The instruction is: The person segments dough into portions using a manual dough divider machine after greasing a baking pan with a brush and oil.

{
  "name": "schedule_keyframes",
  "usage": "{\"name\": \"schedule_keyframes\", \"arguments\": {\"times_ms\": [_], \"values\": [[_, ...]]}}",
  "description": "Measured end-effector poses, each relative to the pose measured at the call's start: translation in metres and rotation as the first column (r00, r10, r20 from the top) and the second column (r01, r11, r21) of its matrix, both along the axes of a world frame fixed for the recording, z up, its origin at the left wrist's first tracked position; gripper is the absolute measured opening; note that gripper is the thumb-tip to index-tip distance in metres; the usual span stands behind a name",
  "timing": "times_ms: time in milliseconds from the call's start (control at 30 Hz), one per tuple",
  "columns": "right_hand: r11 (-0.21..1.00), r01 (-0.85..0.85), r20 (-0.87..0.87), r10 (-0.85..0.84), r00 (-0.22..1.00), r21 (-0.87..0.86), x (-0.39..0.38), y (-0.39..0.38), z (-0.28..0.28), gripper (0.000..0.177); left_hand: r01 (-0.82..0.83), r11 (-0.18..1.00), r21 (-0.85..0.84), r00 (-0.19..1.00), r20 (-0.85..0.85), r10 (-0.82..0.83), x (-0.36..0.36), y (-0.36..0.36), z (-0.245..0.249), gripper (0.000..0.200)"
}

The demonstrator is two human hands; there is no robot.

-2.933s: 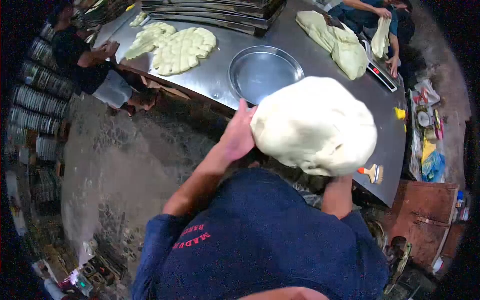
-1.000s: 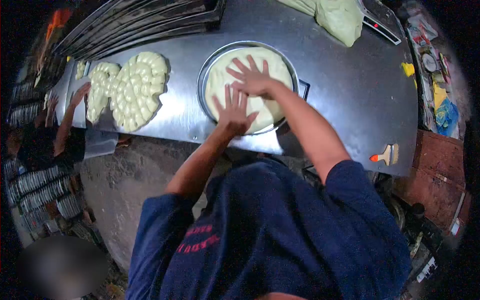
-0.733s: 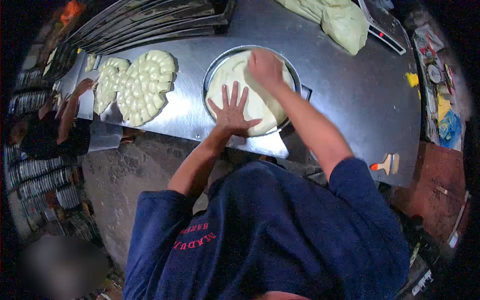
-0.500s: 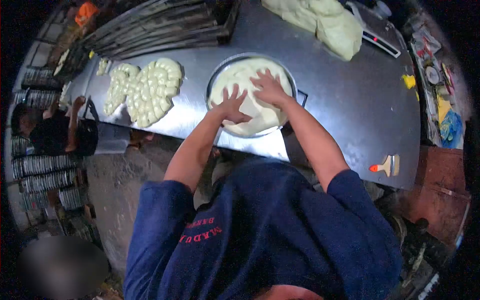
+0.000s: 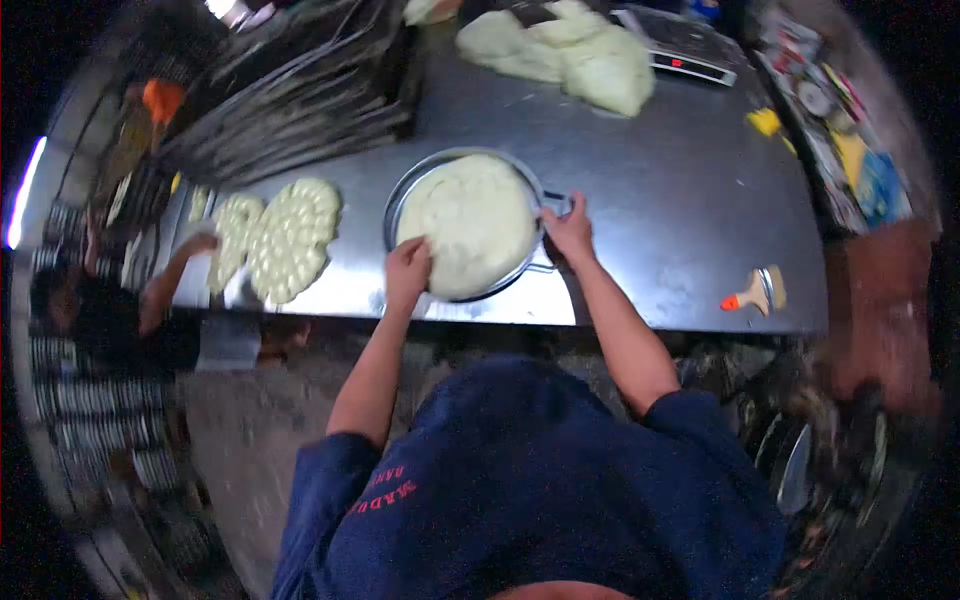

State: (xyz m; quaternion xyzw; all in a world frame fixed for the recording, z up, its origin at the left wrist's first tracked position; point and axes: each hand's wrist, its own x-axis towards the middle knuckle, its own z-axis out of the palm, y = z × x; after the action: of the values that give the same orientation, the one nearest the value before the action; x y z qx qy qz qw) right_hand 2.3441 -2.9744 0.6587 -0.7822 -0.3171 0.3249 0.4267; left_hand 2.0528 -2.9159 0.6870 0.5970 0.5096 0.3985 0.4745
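Note:
A flat round of pale dough (image 5: 470,222) lies in a round metal pan (image 5: 399,187) near the front edge of the steel table. My left hand (image 5: 409,270) is closed at the left edge of the dough, its fingertips pinched; what they grip is hidden. On the pan's right side, my right hand (image 5: 569,228) grips the rim beside the handle. Left of the pan sit clusters of small dough balls (image 5: 292,240).
A large dough mass (image 5: 605,65) lies at the back beside a scale (image 5: 688,66). A brush (image 5: 760,291) rests at the right. Stacked trays (image 5: 300,95) stand back left. At the far left, a co-worker's hand (image 5: 202,243) is near the dough balls.
Both hands have come off the top of the dough, the left to its left edge, the right to the pan's rim. The camera view has shifted, and the co-worker's hand is nearer the dough balls.

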Motion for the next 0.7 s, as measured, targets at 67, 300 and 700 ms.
{"name": "schedule_keyframes", "arguments": {"times_ms": [67, 300, 700], "values": [[0.998, -0.025, -0.105, 0.018, 0.994, -0.06, -0.007, -0.017, 0.013, 0.095, -0.087, 0.994, 0.064, 0.995, -0.038, 0.089, -0.027, -0.022, 0.003, 0.026], [0.976, 0.213, 0.044, -0.211, 0.976, -0.039, -0.113, -0.152, 0.007, 0.112, -0.257, 0.959, -0.123, 0.964, 0.034, 0.263, -0.109, -0.104, -0.043, 0.027], [0.68, 0.709, 0.079, -0.709, 0.701, -0.188, -0.165, -0.399, 0.004, 0.086, 0.325, 0.844, -0.428, 0.937, 0.025, -0.348, -0.024, -0.184, -0.052, 0.047]]}}
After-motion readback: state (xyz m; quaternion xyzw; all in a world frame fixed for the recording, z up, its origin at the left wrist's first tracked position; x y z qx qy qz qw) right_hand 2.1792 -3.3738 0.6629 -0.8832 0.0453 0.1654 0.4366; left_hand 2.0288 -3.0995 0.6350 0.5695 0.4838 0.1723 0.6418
